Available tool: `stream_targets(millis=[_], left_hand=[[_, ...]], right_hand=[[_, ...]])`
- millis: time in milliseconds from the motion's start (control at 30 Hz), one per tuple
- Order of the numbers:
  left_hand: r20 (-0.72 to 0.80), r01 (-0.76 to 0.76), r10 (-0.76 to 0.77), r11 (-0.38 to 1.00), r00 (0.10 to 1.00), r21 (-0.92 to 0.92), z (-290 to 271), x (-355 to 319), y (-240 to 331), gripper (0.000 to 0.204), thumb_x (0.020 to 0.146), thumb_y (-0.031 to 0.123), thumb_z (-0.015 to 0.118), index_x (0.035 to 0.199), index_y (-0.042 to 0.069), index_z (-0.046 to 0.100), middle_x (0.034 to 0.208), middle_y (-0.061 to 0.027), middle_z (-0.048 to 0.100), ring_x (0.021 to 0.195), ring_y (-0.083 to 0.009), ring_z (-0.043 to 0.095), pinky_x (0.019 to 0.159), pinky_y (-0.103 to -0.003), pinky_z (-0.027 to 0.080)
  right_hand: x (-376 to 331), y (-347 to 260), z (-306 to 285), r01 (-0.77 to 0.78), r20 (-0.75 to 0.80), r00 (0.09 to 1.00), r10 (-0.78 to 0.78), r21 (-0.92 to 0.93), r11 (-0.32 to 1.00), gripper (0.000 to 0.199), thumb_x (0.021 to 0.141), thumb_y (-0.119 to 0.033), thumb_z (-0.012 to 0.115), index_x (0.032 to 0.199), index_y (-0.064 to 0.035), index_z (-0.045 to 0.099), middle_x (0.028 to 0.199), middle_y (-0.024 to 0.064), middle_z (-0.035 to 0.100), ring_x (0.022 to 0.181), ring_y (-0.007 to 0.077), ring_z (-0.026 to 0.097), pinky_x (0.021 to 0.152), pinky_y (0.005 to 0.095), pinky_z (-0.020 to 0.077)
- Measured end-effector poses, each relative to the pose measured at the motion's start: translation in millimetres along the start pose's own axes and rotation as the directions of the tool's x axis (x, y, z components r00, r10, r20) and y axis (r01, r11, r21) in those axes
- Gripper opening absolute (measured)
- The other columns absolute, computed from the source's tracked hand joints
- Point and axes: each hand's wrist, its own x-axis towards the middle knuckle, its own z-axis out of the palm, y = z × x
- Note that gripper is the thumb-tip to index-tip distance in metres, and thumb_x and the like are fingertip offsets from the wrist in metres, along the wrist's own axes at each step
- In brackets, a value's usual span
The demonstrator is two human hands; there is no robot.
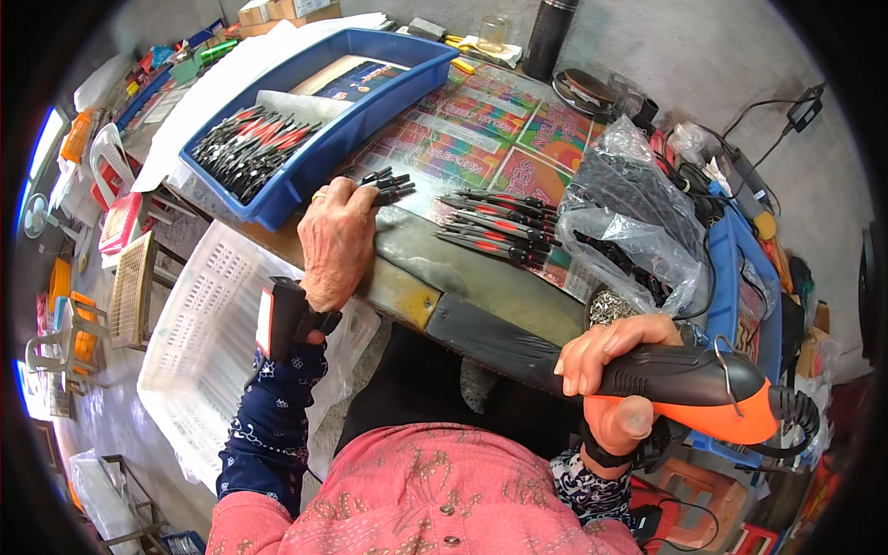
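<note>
My left hand (338, 236) is at the table edge beside the blue tray. Its fingers are bent around a small bunch of short black pen-like pieces (396, 188), which stick out to the right. My right hand (618, 356) is closed around a black and orange corded electric screwdriver (689, 384) with a wire hanging hook and coiled cable. The tool's tip is hidden. Between the hands, a row of grey, black and red pens (495, 227) lies on the table, tips to the left.
A blue tray (277, 199) of black and red pens stands at the far left. A clear plastic bag (638, 213) of black parts lies right, near a container of small metal pieces (610, 307). A white basket (171, 370) stands below left. A black cylinder (550, 37) stands behind.
</note>
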Motion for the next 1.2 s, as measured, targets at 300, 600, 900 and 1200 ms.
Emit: stream_targets(millis=[300, 600, 900, 1200], left_hand=[[0.081, -0.124, 0.111, 0.976, 0.990, 0.177, 13, 4, 1, 0.026, 0.073, 0.008, 0.066, 0.099, 0.009, 0.063, 0.093, -0.0071, 0.059, 0.090, -0.0261, 0.054, 0.078, -0.038, 0.040], [0.116, -0.180, 0.211, 0.956, 0.971, -0.230, 23, 13, 73, 0.033, 0.071, 0.000, 0.064, 0.102, 0.009, 0.063, 0.095, -0.0082, 0.059, 0.090, -0.0270, 0.054, 0.076, -0.037, 0.042], [0.144, -0.229, 0.289, 0.916, 0.946, -0.329, 41, 19, 108, 0.032, 0.072, 0.004, 0.062, 0.103, 0.007, 0.061, 0.104, -0.0091, 0.058, 0.101, -0.0281, 0.052, 0.083, -0.039, 0.041], [0.169, -0.292, 0.333, 0.928, 0.928, -0.231, 59, 24, 117, 0.026, 0.072, 0.002, 0.060, 0.097, 0.007, 0.063, 0.101, -0.0113, 0.059, 0.096, -0.0263, 0.054, 0.077, -0.037, 0.042]], right_hand=[[0, 0, -7, -0.009, -0.031, 0.999, 0.011, 0.052, 0.999, 0.061, 0.054, -0.014, 0.088, 0.097, 0.0010, 0.048, 0.069, 0.0098, 0.057, 0.061, 0.0200, 0.056, 0.061, 0.0337, 0.0483], [4, 2, -9, 0.003, -0.040, 0.999, 0.000, 0.092, 0.996, 0.062, 0.052, -0.019, 0.089, 0.095, 0.0006, 0.049, 0.069, 0.0093, 0.058, 0.062, 0.0191, 0.057, 0.061, 0.0328, 0.0478], [2, -3, -21, 0.039, -0.040, 0.998, -0.045, -0.134, 0.990, 0.059, 0.071, -0.046, 0.076, 0.092, -0.0024, 0.043, 0.059, 0.0065, 0.051, 0.050, 0.0197, 0.054, 0.052, 0.0342, 0.0486], [1, 2, -36, 0.117, 0.048, 0.992, -0.113, -0.098, 0.988, 0.054, 0.069, -0.039, 0.079, 0.094, -0.0020, 0.047, 0.072, 0.0085, 0.054, 0.063, 0.0191, 0.054, 0.060, 0.0343, 0.0467]])
